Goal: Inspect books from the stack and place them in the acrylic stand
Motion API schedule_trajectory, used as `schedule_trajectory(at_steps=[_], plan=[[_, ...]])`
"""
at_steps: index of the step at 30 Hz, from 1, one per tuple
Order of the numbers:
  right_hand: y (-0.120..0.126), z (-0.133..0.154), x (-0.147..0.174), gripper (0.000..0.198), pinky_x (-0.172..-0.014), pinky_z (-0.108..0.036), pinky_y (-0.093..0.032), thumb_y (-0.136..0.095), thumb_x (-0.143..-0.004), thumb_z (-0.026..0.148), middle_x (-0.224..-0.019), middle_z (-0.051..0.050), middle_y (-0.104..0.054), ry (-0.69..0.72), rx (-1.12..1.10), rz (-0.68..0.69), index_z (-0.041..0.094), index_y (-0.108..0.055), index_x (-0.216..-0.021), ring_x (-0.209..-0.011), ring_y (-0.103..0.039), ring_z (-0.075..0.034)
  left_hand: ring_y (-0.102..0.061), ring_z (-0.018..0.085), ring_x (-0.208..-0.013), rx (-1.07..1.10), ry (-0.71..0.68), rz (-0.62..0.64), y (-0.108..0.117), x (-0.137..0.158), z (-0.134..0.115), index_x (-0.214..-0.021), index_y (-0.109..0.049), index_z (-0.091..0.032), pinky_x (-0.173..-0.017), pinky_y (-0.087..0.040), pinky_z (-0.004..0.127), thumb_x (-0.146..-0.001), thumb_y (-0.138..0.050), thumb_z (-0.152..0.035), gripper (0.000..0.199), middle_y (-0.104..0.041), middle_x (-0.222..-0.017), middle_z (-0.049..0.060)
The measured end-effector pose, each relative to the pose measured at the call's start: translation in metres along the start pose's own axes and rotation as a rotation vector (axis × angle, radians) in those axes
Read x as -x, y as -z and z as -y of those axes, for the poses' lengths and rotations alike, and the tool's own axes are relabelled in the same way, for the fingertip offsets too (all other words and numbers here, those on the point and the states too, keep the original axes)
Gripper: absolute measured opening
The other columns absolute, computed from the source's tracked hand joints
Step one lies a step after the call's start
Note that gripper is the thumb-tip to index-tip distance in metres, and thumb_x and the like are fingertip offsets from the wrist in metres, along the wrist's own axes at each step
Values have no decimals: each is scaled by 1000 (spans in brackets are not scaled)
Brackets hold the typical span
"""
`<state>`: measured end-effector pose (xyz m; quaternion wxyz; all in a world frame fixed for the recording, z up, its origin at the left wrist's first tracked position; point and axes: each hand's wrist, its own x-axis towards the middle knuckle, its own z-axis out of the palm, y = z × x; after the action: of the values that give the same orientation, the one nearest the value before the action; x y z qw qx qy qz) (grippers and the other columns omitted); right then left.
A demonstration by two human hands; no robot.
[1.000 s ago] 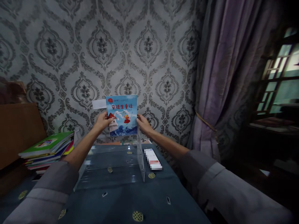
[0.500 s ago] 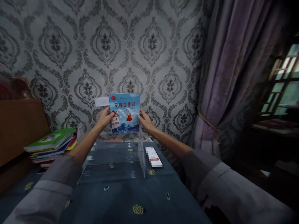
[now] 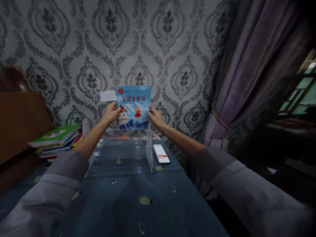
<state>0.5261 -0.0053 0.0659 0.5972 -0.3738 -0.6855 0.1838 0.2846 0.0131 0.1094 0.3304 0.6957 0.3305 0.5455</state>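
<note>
A blue children's book (image 3: 135, 110) stands upright in the air before the wall, its cover facing me with red Chinese lettering and a figure in a red dress. My left hand (image 3: 111, 113) grips its left edge, thumb across the cover. On the opposite edge, my right hand (image 3: 156, 118) is closed too, with its far fingers hidden behind the book. A white paper strip (image 3: 108, 95) sticks out past the book's upper left side. Below the book, a clear acrylic rack (image 3: 149, 151) with upright side panels rests on the table.
A phone with a lit screen (image 3: 161, 153) lies right of the rack. Several stacked books (image 3: 58, 136) sit at the left by a brown wooden cabinet (image 3: 22, 125). The dark blue tablecloth (image 3: 118, 210) covers the table. A purple curtain (image 3: 237, 75) hangs at the right.
My view has tipped slightly downward and shifted, so the rack, phone and stacked books appear higher. Both hands keep their hold on the book, which looks slightly larger.
</note>
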Motion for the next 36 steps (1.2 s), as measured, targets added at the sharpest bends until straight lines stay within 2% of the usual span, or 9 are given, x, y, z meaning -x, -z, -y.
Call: schedule_trajectory(at_steps=[8, 12, 17, 21, 23, 26, 28, 32, 36], plan=[[8, -7, 8, 52, -104, -57, -49, -50, -82, 28, -136, -11, -64, -187, 88, -191, 20, -59, -133, -124, -61, -28, -67, 26, -95, -41, -24, -11, 6, 4, 3, -92, -60, -20, -81, -54, 38, -66, -57, -21, 27, -71, -88, 4], [14, -4, 28, 47, -103, -61, -48, -51, -83, 31, -134, -14, -65, -193, 103, -185, 19, -63, -127, -127, -59, -32, -66, 25, -101, -68, -37, -73, 20, 18, 10, -92, -58, -20, -90, -53, 41, -68, -59, -20, 25, -70, -94, 6], [18, 7, 104, 48, -108, -54, -47, -52, -90, 45, -137, -13, -64, -116, 224, -43, 20, -61, -130, -128, -60, -32, -66, 21, -100, -429, -214, -95, 59, 86, 35, -102, -61, -18, -92, -51, 37, -82, -51, -19, 22, -71, -103, 8], [15, 14, 194, 51, -103, -49, -53, -50, -93, 58, -127, -10, -70, -161, 330, 138, 24, -64, -128, -121, -65, -31, -64, 24, -105, -893, -269, -155, 115, 141, 57, -106, -63, -18, -96, -50, 39, -88, -46, -18, 25, -70, -109, 9], [9, 16, 238, 53, -102, -47, -54, -50, -92, 62, -128, -10, -71, -218, 351, 228, 25, -66, -127, -120, -66, -30, -60, 27, -111, -1111, -191, -218, 149, 152, 68, -108, -63, -17, -100, -47, 41, -90, -44, -18, 26, -69, -112, 11], [-4, 16, 292, 58, -99, -47, -57, -47, -92, 68, -126, -11, -72, -335, 333, 276, 26, -70, -124, -115, -69, -30, -55, 31, -121, -1409, 110, -260, 196, 150, 84, -118, -61, -13, -104, -44, 45, -94, -39, -19, 32, -64, -123, 17], [-13, 16, 318, 59, -105, -49, -53, -46, -91, 69, -125, -10, -73, -376, 318, 301, 26, -73, -120, -118, -68, -30, -52, 36, -125, -1463, 217, -269, 220, 144, 95, -124, -58, -8, -102, -44, 50, -92, -41, -18, 37, -61, -129, 23], [-26, 16, 348, 56, -105, -45, -52, -48, -92, 68, -123, -10, -73, -396, 249, 338, 25, -76, -115, -117, -69, -28, -52, 37, -128, -1498, 317, -200, 247, 136, 115, -133, -54, -11, -100, -45, 54, -88, -47, -16, 46, -59, -136, 22], [-27, 16, 355, 55, -101, -43, -55, -50, -91, 68, -121, -11, -74, -415, 221, 300, 25, -79, -110, -115, -70, -29, -53, 35, -128, -1535, 361, -110, 261, 131, 126, -134, -55, -16, -100, -45, 53, -91, -46, -21, 44, -61, -136, 20]])
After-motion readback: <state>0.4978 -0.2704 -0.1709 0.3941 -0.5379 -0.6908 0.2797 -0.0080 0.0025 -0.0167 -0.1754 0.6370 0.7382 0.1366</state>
